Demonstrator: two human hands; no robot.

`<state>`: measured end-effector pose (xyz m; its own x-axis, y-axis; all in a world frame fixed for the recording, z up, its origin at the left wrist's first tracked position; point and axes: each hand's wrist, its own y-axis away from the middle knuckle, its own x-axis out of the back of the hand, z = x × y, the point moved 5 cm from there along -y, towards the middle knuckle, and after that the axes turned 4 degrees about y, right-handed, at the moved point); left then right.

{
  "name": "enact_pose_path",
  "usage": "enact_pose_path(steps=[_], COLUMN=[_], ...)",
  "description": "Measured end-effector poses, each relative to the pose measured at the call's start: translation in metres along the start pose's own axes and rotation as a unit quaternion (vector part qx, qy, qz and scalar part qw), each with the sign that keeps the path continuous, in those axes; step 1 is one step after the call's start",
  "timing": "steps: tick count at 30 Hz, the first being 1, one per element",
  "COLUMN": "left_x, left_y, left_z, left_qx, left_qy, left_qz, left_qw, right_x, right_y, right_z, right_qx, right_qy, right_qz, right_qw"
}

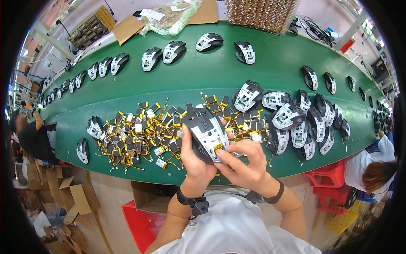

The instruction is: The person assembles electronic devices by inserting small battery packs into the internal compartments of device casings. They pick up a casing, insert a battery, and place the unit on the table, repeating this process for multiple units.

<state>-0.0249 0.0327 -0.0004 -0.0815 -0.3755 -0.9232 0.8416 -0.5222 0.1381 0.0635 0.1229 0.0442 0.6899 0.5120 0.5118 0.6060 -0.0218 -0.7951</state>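
A black and silver-grey computer mouse (206,127) without its top cover is held up over the bench, tilted, in my left hand (196,165). My left fingers and thumb wrap around its sides. At the mouse's near end my right hand (249,166) has its thumb and index finger closed on a small battery (218,146) with yellow tape. Part of that battery is hidden by the fingertips. Beneath and beside the mouse lies a loose pile of batteries (137,129), dark and silver with yellow ends and thin wires.
On the right, a heap of similar mice (288,116) borders the batteries. More mice (174,52) stand in a row on the green bench (203,78). A red crate (141,226) and cardboard boxes (78,197) are below. Other people (372,169) sit at both sides.
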Motion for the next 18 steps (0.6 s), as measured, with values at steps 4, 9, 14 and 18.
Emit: enact_pose_path(steps=[4,9,14,18], left_x=[-0.007,0.005,0.001,-0.003], left_y=[0.004,-0.001,-0.007,-0.006], left_z=[0.000,-0.002,0.003,0.001], left_qx=[-0.014,-0.009,0.021,-0.014], left_qy=[0.001,-0.024,0.006,-0.065], left_qz=[-0.032,0.030,-0.059,-0.018], left_qw=[0.999,0.999,0.998,0.998], right_x=[-0.003,0.000,0.018,0.010], right_y=[-0.004,-0.012,-0.013,-0.020], right_z=[0.001,0.007,0.026,0.028], right_qx=[-0.003,-0.053,-0.150,-0.213], right_qy=[-0.022,-0.061,-0.207,-0.253], right_qz=[-0.019,-0.107,-0.116,-0.152], right_qw=[1.000,0.991,0.960,0.931])
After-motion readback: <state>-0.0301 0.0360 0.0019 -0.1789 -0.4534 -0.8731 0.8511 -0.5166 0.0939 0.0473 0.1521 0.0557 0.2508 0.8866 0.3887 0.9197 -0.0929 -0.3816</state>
